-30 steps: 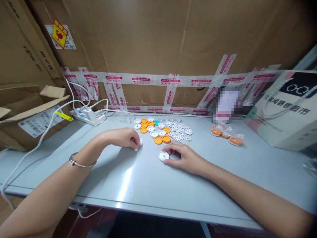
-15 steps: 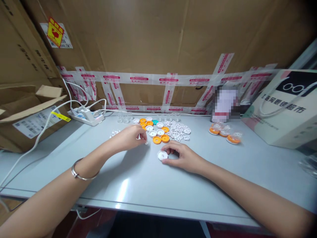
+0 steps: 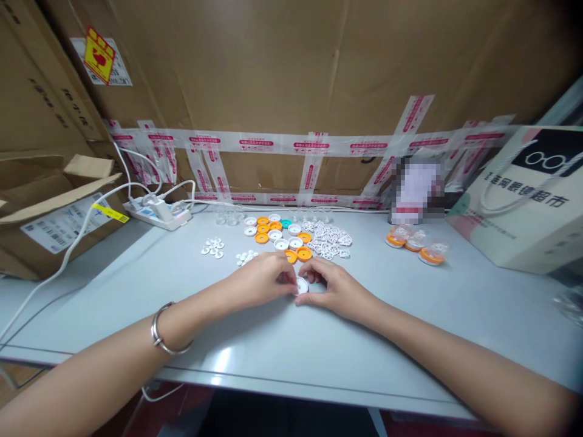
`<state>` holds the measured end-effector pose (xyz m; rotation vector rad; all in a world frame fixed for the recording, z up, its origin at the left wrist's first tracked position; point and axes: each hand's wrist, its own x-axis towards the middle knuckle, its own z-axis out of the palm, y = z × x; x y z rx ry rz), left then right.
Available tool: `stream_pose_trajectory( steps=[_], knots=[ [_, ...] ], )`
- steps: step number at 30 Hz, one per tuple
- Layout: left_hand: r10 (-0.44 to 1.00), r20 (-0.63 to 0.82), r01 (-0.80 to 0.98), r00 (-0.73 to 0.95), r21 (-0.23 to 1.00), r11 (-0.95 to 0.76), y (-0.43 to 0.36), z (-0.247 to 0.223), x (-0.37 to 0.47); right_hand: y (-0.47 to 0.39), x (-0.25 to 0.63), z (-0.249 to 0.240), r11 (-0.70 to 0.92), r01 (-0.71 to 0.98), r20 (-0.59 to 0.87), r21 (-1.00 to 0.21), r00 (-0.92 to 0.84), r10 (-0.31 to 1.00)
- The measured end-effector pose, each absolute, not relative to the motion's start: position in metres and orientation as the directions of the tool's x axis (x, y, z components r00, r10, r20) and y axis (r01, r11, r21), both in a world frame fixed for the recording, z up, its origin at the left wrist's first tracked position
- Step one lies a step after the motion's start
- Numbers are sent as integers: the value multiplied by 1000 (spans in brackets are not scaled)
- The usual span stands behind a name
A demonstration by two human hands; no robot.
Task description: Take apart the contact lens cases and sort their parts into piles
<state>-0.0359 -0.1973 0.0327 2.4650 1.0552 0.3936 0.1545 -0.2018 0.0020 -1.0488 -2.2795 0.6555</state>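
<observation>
Two hands meet in the head view: the left hand (image 3: 273, 279), fingertips pinched close, at the white disc's (image 3: 302, 285) left edge, whatever it pinches too hidden to tell, and the right hand (image 3: 332, 285), thumb and fingers partly curled, gripping that disc's right side on the table (image 3: 364, 358).

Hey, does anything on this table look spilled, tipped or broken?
Nothing obvious stands out: the white openwork pieces overlap in a loose pile, the orange and white discs lie flat, and the clear-topped orange pieces sit upright.
</observation>
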Motion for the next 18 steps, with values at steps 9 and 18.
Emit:
stream_pose_trajectory(
  steps=[9, 18],
  knots=[
    [766, 48, 650, 640, 498, -574, -196, 32, -35, -202, 160, 7, 551, 475, 188, -686, -616, 765],
    [842, 39, 783, 537, 350, -515, -206, 35, -28, -205, 151, 5, 554, 520, 229, -650, -561, 796]
  ],
)
